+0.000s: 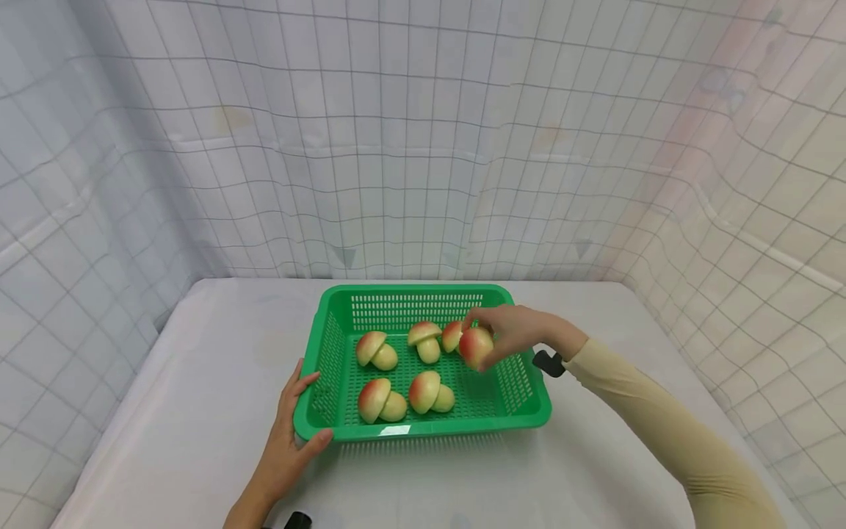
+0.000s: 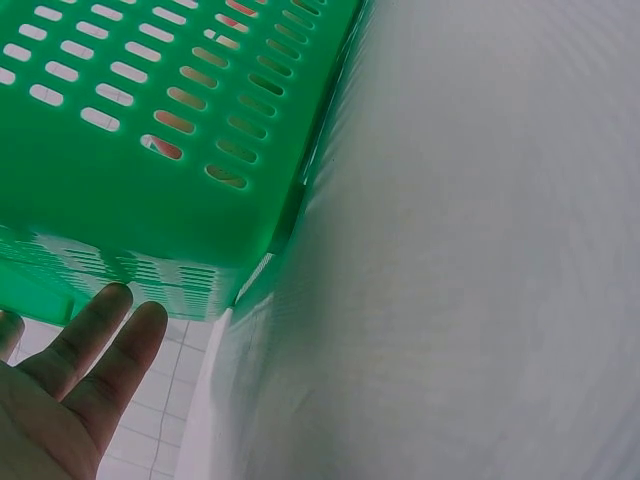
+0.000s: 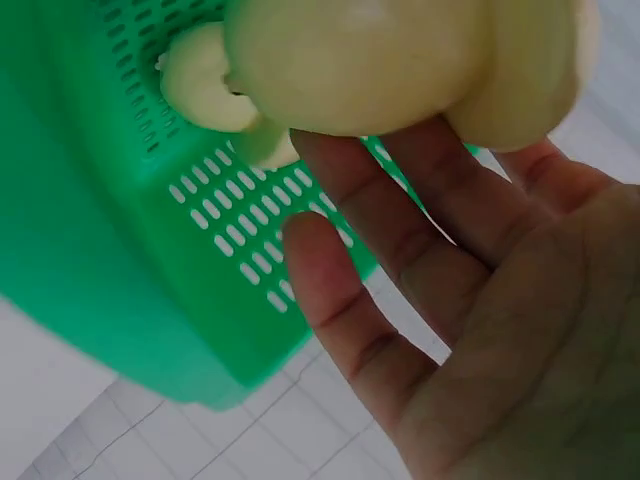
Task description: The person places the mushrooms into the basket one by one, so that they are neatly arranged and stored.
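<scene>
A green plastic basket [image 1: 423,432] with slotted walls holds several mushroom-shaped pieces, red and cream, such as the toy mushroom [image 1: 374,400] lying at its front left. Over the basket's right part, my right hand [image 1: 515,328] grips another toy mushroom [image 1: 476,348] between thumb and fingers. In the right wrist view the held mushroom's pale, rounded underside [image 3: 360,60] lies against the fingers, above another mushroom [image 3: 205,80]. My left hand [image 1: 286,437] rests at the basket's front left corner, thumb along the front rim and fingers extended by the left wall.
The basket stands on a table covered with a white cloth [image 1: 231,345]. White gridded sheets [image 1: 410,184] hang behind the table and along both sides. A black wrist-camera piece [image 1: 550,364] sits beside the right wrist, close to the basket's right rim.
</scene>
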Demonstrator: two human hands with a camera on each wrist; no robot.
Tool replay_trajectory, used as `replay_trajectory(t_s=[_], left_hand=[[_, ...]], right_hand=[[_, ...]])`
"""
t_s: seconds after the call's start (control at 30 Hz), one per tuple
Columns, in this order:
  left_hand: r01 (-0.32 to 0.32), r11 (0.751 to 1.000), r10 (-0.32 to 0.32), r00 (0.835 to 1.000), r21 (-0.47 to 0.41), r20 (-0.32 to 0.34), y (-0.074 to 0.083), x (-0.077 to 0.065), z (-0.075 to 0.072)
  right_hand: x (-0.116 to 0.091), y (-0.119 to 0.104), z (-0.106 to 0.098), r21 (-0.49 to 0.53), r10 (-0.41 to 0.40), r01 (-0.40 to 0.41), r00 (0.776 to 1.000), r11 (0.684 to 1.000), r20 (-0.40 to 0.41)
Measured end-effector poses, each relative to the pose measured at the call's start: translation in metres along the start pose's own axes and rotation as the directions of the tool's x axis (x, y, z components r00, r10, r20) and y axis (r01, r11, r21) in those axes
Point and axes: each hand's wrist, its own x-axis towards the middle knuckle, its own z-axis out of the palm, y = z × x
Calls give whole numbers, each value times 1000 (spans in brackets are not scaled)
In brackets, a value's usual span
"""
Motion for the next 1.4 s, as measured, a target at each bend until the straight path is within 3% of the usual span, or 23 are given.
replay_trajectory(t_s=[0.27,0.6,1.03,1.4], left_hand=[[-15,1000,15,1000,-10,-3,-1,0,0],[0,1000,0,1000,-14,3,1,2,0],[-10,1000,10,1000,-11,-4,-1,1,0],[22,1000,-22,1000,-3,0,-1,0,0]], right_hand=[[21,-15,11,-148,25,6,979,989,202],[35,-21,27,-203,66,19,912,979,404],[40,-20,42,-209,114,-12,870,978,479],[33,-22,44,-269,185,-59,863,961,471]])
